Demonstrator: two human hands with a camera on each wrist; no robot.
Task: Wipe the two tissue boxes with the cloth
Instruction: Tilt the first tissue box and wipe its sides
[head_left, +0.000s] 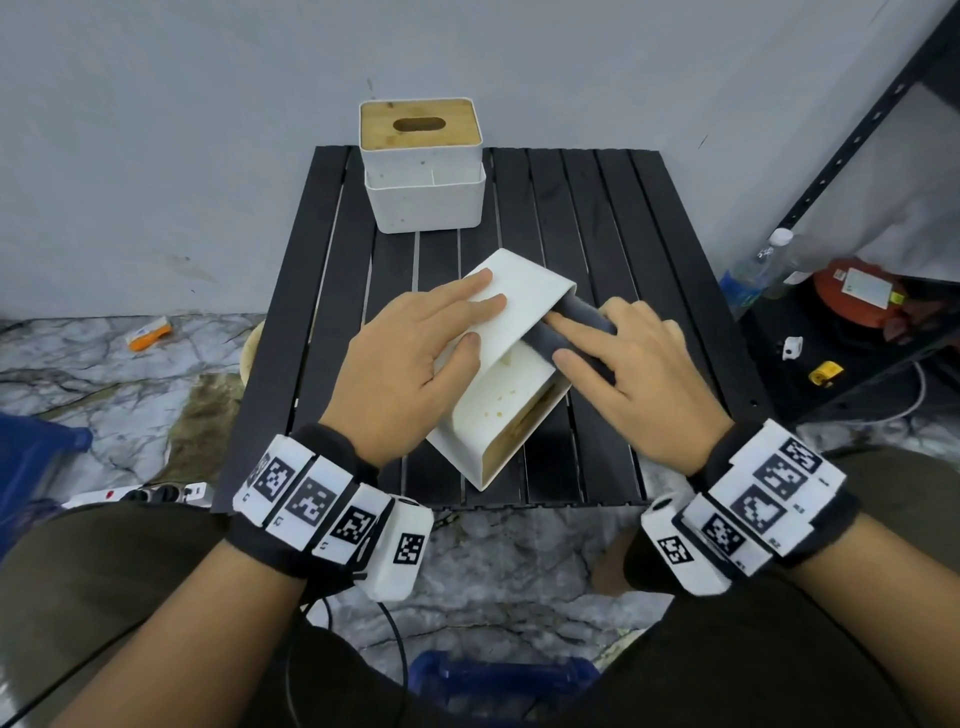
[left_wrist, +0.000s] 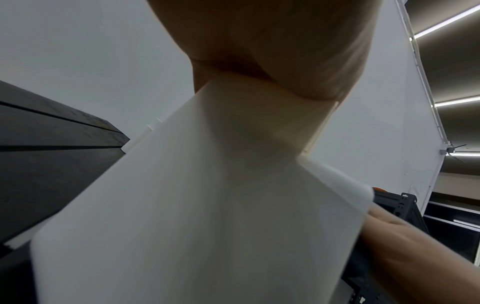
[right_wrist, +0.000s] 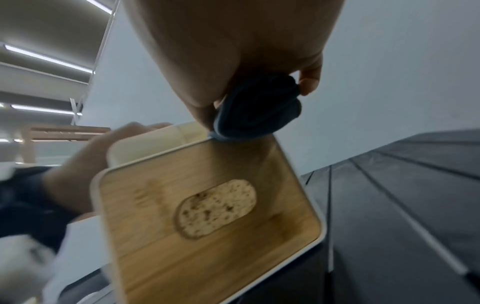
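Note:
One white tissue box with a bamboo lid (head_left: 421, 166) stands upright at the back of the black slatted table (head_left: 613, 218). The other tissue box (head_left: 498, 405) lies tilted on its side at the table's middle, its bamboo lid (right_wrist: 207, 216) facing right. My left hand (head_left: 478, 317) lies on this box with straight fingers over the top face and the thumb on the side face; the left wrist view shows the palm (left_wrist: 272, 51) against the white wall (left_wrist: 207, 205). My right hand (head_left: 597, 343) grips a rolled dark grey cloth (head_left: 582, 317) (right_wrist: 257, 111) against the box's upper right edge.
A black metal rack (head_left: 857, 156) stands close on the right, with a plastic bottle (head_left: 763, 270) and an orange cable reel (head_left: 857, 291) on its low shelf. A power strip (head_left: 140, 493) and a blue crate (head_left: 31, 457) lie on the marble floor at left. The wall runs right behind the table.

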